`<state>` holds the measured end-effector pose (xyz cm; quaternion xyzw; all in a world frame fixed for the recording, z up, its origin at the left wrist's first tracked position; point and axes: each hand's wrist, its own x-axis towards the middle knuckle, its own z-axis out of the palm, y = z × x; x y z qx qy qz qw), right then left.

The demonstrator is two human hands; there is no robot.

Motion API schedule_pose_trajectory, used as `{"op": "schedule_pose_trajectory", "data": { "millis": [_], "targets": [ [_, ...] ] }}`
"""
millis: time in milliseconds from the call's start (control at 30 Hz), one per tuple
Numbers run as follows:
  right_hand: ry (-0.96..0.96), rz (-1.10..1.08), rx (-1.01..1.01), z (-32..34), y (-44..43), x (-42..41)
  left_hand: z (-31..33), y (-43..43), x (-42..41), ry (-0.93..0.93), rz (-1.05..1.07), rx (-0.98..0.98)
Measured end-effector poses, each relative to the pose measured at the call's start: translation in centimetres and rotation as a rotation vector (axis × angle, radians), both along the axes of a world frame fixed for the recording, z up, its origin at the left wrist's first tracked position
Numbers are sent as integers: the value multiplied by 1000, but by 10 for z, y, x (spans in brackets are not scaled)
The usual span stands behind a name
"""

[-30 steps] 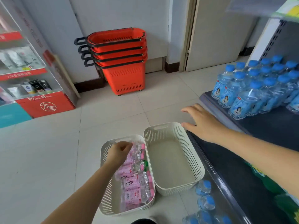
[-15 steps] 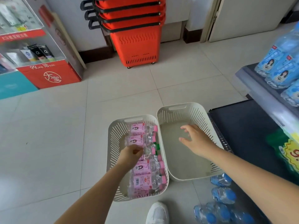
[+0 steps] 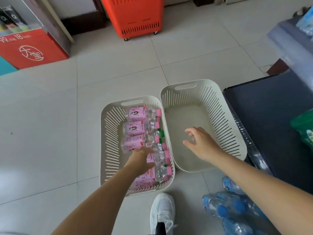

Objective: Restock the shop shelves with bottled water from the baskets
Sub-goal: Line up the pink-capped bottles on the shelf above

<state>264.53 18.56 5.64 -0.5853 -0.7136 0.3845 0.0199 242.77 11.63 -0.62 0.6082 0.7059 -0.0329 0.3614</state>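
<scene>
Two cream slotted baskets stand side by side on the tiled floor. The left basket (image 3: 103,133) holds several pink-labelled, pink-capped water bottles (image 3: 138,114) lying on their sides. My left hand (image 3: 140,161) reaches down into it, thumb and fingers closed around one pink bottle near the middle. The right basket (image 3: 237,131) has nothing in it; my right hand (image 3: 199,145) hovers over its floor, fingers spread, holding nothing. Blue-capped bottles (image 3: 225,206) lie on the floor at lower right. The dark bottom shelf (image 3: 271,116) is just right of the baskets.
A higher shelf edge (image 3: 291,48) with blurred blue bottles (image 3: 306,22) juts in at upper right. Red stacked shopping baskets (image 3: 135,16) stand by the far wall, a red display stand (image 3: 28,50) at left. My white shoe (image 3: 162,211) is just behind the baskets.
The view has tilted down and closer to the baskets. My right hand came off the shelf edge and now hangs over the empty basket. My left hand stays on the pink bottles.
</scene>
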Motion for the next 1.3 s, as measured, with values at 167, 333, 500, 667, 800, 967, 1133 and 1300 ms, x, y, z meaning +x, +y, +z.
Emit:
{"op": "schedule_pose_trajectory", "data": {
  "millis": [167, 333, 500, 667, 800, 967, 1133, 1300],
  "targets": [
    [19, -1, -26, -19, -3, -3, -18, 12, 9, 147, -159, -67],
    [34, -4, -57, -33, -5, -2, -31, 19, 10, 238, -236, -98],
    [50, -10, -88, -41, -8, -6, -27, 26, 4, 258, -307, -83],
    [104, -31, -87, -40, -12, -17, -7, 32, -13, 202, -204, 14],
    [225, -56, -149, -38, -15, -33, 21, 41, -23, 47, -12, 116],
    [504, -113, -340, -31, -20, -53, 48, 53, -6, -358, 251, 216],
    [572, -309, -236, -31, -10, -48, 62, 65, 24, -572, 353, 246],
    [593, -410, -232, -33, 4, -31, 53, 62, 20, -577, 187, 117]
  ]
}}
